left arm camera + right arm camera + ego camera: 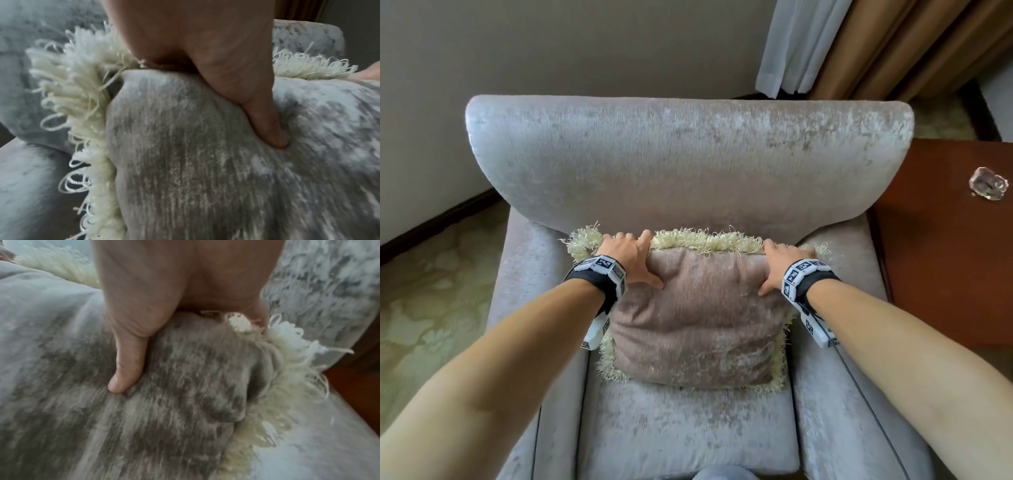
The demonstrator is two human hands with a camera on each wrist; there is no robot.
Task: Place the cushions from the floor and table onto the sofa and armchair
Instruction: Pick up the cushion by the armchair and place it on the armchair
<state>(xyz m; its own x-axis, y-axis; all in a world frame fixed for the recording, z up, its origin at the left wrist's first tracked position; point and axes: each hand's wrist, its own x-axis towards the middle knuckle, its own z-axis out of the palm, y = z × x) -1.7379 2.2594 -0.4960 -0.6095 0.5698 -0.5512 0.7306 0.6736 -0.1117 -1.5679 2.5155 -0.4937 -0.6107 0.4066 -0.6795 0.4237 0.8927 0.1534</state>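
Note:
A taupe velvet cushion (698, 315) with a cream looped fringe stands on the seat of the pale grey armchair (688, 161), leaning against its backrest. My left hand (631, 258) grips the cushion's top left corner, thumb pressed into the front face and fingers curled over the top edge. My right hand (779, 263) grips the top right corner the same way. In the left wrist view the cushion (185, 162) fills the frame with the thumb of my left hand (265, 116) dug into it. The right wrist view shows the cushion (174, 394) and my right hand (131, 363) likewise.
A dark wooden side table (945, 246) stands right of the armchair with a clear glass piece (988, 186) on it. Patterned green carpet (431, 308) lies to the left. A wall and curtains (859, 44) are behind the chair.

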